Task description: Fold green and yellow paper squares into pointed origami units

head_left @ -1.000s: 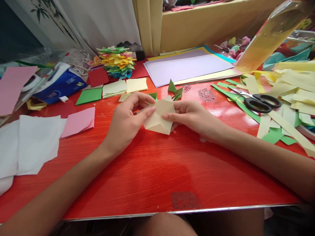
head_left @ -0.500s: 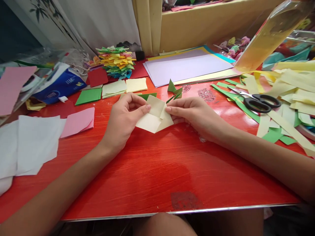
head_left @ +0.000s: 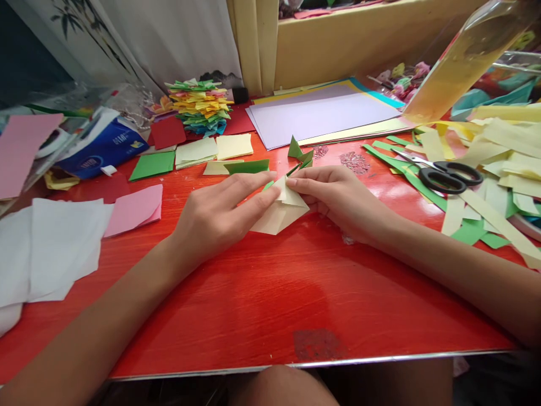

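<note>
A small sheet of cream paper (head_left: 279, 219), with creases and folded flaps, is held between my two hands above the red table. My left hand (head_left: 220, 210) lies across its left side, fingers stretched over it and the thumb pressing near the top corner. The thumb and forefinger of my right hand (head_left: 338, 194) pinch the upper right of the paper, with the other fingers curled beneath. Just behind the hands lie folded green paper pieces (head_left: 301, 157) and a green folded strip (head_left: 249, 167). The underside of the cream paper is hidden.
Black-handled scissors (head_left: 448, 176) rest on paper offcuts (head_left: 507, 152) at the right. Large lilac sheets (head_left: 321, 115) lie at the back, beside a tilted bottle (head_left: 460, 62). Pink squares (head_left: 134, 211) and white sheets (head_left: 65, 242) are at left, a stack of folded papers (head_left: 200, 107) behind.
My left hand has moved right and turned over the paper, its thumb now near the top corner. The paper has shifted slightly right and its upper flap is folded in. My right hand keeps its pinch.
</note>
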`<move>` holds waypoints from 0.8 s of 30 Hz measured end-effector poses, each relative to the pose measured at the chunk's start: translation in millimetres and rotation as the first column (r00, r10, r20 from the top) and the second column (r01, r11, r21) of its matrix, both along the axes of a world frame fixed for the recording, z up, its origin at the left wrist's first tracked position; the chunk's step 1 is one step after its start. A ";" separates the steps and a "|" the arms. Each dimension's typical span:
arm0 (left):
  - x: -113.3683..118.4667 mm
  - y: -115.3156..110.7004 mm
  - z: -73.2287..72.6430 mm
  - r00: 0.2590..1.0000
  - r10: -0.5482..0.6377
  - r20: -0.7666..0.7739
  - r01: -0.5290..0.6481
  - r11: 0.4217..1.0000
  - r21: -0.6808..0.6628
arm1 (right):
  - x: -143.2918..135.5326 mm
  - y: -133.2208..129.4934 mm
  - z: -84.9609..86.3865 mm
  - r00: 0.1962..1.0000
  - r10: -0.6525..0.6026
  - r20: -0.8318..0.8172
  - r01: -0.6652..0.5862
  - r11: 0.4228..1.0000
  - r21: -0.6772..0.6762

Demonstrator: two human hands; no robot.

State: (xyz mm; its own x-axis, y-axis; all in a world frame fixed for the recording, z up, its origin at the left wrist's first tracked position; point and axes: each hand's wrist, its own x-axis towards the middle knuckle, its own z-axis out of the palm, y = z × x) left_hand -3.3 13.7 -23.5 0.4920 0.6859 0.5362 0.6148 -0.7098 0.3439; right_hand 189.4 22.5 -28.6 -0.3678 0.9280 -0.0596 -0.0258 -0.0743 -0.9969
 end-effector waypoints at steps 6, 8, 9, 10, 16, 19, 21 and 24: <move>-3.4 2.1 -3.1 0.997 -0.079 -0.015 0.079 0.997 -0.002 | -1.0 -0.6 0.9 1.000 -0.002 -0.017 0.002 1.000 0.021; -4.3 2.1 -4.5 0.997 -0.078 -0.020 0.078 0.997 -0.002 | -1.0 -0.7 1.3 1.000 0.011 -0.025 -0.011 1.000 0.012; -4.9 2.2 -5.1 0.996 -0.080 -0.033 0.080 0.997 -0.009 | -0.9 -0.6 1.4 0.999 0.014 -0.030 -0.014 1.000 0.008; -5.6 2.2 -5.6 0.995 -0.090 -0.047 0.090 0.996 -0.013 | -0.7 -0.6 1.3 0.999 0.014 -0.035 -0.013 1.000 0.007; -7.4 2.7 -6.5 0.993 -0.089 -0.074 0.083 0.994 -0.077 | -0.2 -0.8 -0.7 0.999 0.008 -0.052 -0.008 1.000 -0.002; -6.7 2.4 -6.7 0.997 -0.060 -0.043 0.056 0.993 -0.100 | -0.3 -0.7 -1.8 0.997 0.016 -0.073 -0.017 1.000 -0.010; -6.0 2.1 -6.7 0.997 -0.040 -0.070 0.036 0.998 -0.056 | 0.1 -0.2 -2.4 0.996 0.027 -0.082 -0.028 1.000 -0.011; -4.2 1.9 -6.0 0.990 -0.013 -0.139 0.023 0.997 0.071 | 1.2 1.3 -3.1 0.996 0.047 -0.079 -0.047 0.999 -0.004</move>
State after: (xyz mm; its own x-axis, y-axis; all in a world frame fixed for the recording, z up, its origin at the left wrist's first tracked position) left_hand -7.4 15.6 -29.5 0.5771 0.6382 0.5096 0.6397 -0.7411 0.2036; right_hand 190.6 23.8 -31.7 -0.4147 0.9093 -0.0342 -0.1004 -0.0831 -0.9915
